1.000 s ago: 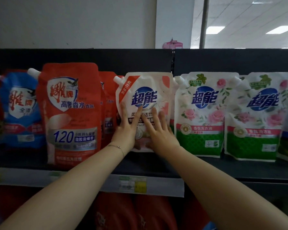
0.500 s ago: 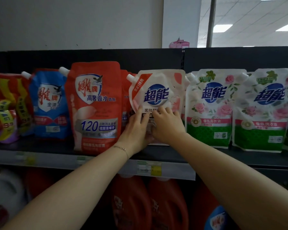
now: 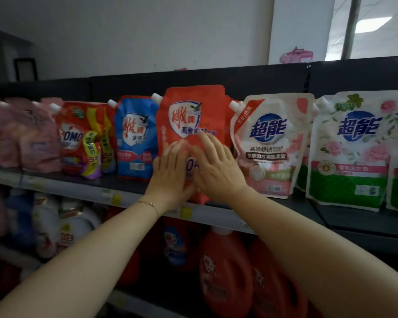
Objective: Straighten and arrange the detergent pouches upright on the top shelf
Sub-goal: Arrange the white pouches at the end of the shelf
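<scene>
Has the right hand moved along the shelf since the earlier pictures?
Yes. The right hand went left: it was on the white and pink detergent pouch, and now it rests on the tall red detergent pouch next to it.

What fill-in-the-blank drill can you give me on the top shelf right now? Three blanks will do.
The left hand and right hand both lie, fingers straight, on the tall red pouch, whose spout cap is ____.
The smaller pouch just left of it is ____.
The bracelet sits on the ____ wrist.
Missing words: white; blue; left.
</scene>
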{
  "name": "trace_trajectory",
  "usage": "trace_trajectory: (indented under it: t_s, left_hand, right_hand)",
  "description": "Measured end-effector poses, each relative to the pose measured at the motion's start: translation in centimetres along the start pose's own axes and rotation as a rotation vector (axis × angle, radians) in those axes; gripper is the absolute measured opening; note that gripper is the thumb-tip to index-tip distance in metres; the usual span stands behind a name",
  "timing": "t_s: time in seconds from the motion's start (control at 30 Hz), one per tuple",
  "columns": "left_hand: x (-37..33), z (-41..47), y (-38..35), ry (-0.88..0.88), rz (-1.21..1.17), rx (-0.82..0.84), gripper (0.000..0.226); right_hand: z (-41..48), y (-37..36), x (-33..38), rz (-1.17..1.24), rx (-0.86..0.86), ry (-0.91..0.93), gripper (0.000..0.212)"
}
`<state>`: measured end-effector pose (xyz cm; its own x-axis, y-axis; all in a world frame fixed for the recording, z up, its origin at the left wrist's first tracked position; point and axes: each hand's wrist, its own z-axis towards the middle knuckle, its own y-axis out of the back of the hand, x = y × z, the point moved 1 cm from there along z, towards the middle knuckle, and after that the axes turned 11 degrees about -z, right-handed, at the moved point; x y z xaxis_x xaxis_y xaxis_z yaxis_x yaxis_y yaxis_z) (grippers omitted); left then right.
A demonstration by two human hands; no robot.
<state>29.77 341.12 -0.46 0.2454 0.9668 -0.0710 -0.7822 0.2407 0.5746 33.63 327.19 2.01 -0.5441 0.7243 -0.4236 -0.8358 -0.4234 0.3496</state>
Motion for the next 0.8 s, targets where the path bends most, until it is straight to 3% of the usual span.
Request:
trace_trajectory:
  t_s: [0.1,0.23,0.5,0.67,0.8]
  left_hand:
    - [1.7,-0.5,1.0,0.174,-0.011,0.156,0.105]
    - [2.8,0.1,1.0,0.260,-0.155,0.298,0.119]
    - [4.0,1.5,-0.9,0.345,-0.367,0.411,0.144]
    - [4.2,2.7,-1.0,0.371,-0.475,0.441,0.137]
    - [3.5,2.9,-1.5,0.386,-0.422,0.441,0.134]
  right_hand:
    - [0.7,-1.3,2.0,-0.039,0.186,0.049,0.059]
    - [0.3,-3.0,1.7,-0.094,0.423,0.061,0.080]
    - [0.3,-4.7,-0.2,-0.150,0.495,0.109,0.089]
    - [0.4,-5.3,-0.8,-0.176,0.503,0.128,0.087]
    - [0.4,-5.3,-1.1,-0.196,0.506,0.127,0.084]
